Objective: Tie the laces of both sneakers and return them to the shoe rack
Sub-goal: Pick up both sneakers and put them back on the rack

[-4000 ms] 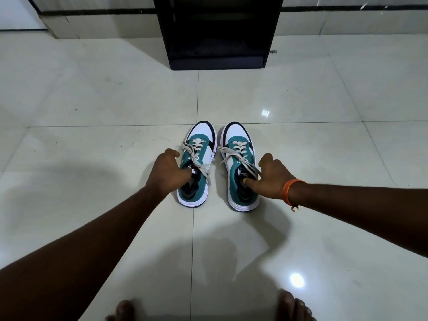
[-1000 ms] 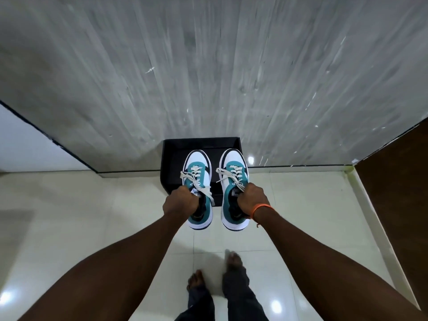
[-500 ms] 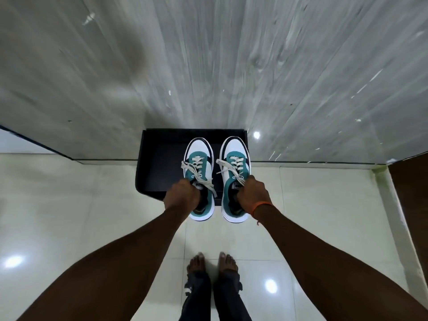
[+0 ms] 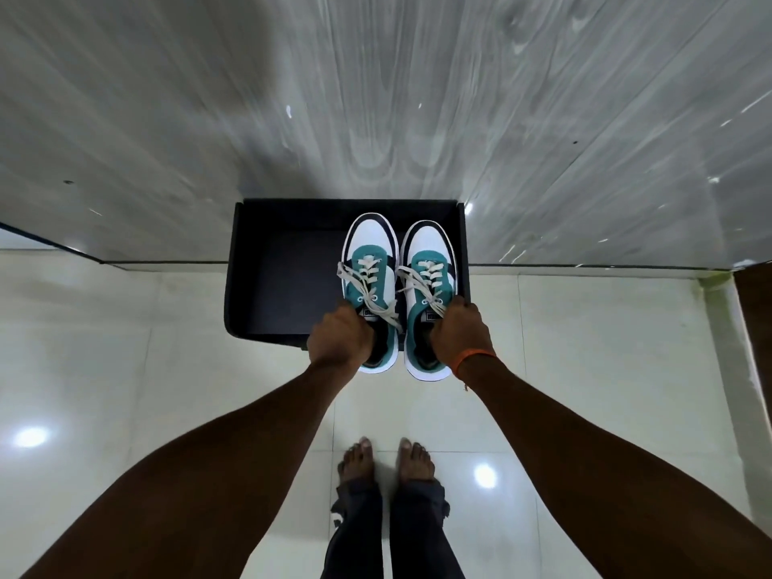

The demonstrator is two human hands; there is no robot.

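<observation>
Two teal, white and black sneakers with tied cream laces are held side by side over the top of a black shoe rack (image 4: 284,277). My left hand (image 4: 340,340) grips the left sneaker (image 4: 369,252) at its collar. My right hand (image 4: 459,334), with an orange band at the wrist, grips the right sneaker (image 4: 428,254) the same way. The toes point at the wall and lie over the right half of the rack's top. The heels stick out past its front edge. I cannot tell whether the soles touch the rack.
The rack stands against a grey wood-grain wall (image 4: 376,98). Glossy pale floor tiles (image 4: 104,348) lie all around it. My bare feet (image 4: 388,461) stand just in front of the rack. A dark brown panel (image 4: 756,319) shows at the far right.
Four seconds ago the sneakers stood on the floor under my hands. I have lifted them, and in the last second they moved forward and rightward over the rack's top.
</observation>
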